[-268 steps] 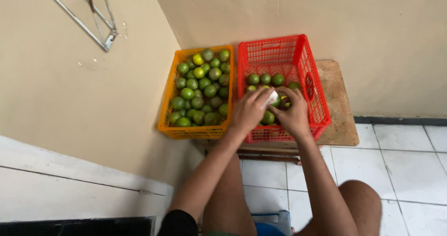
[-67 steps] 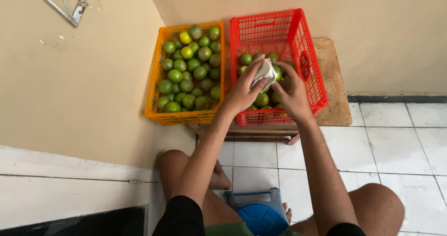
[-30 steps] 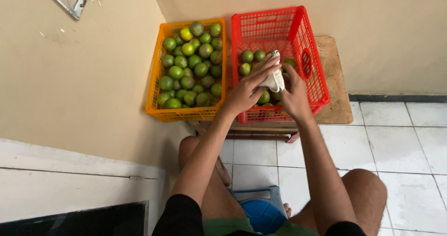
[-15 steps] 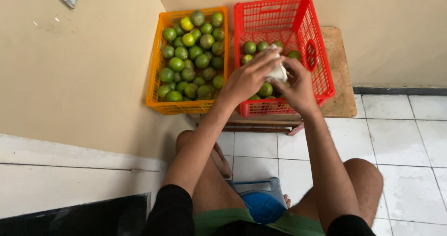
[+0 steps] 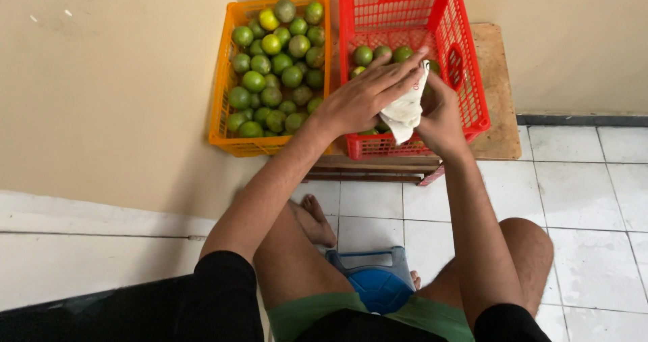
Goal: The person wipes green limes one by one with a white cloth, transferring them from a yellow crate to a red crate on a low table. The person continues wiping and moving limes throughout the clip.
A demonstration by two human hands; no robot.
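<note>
My left hand point(image 5: 368, 99) presses a white cloth point(image 5: 407, 109) down over whatever my right hand point(image 5: 442, 116) cups underneath; the thing inside the cloth is hidden. Both hands hover over the front of a red plastic crate point(image 5: 459, 79) that holds a few green limes point(image 5: 364, 55) at its back. To its left an orange crate point(image 5: 223, 99) is filled with several green and yellow-green limes point(image 5: 273, 79).
Both crates rest on a low wooden board point(image 5: 496, 85) against a beige wall. Below it is a white tiled floor point(image 5: 580, 187). My bare knees and a small blue stool point(image 5: 378, 284) are underneath me. A beige wall point(image 5: 108, 79) runs along the left.
My hands stayed over the red crate, working the white cloth between them; the cloth now hangs lower between my palms. The view shifted slightly closer to the crates.
</note>
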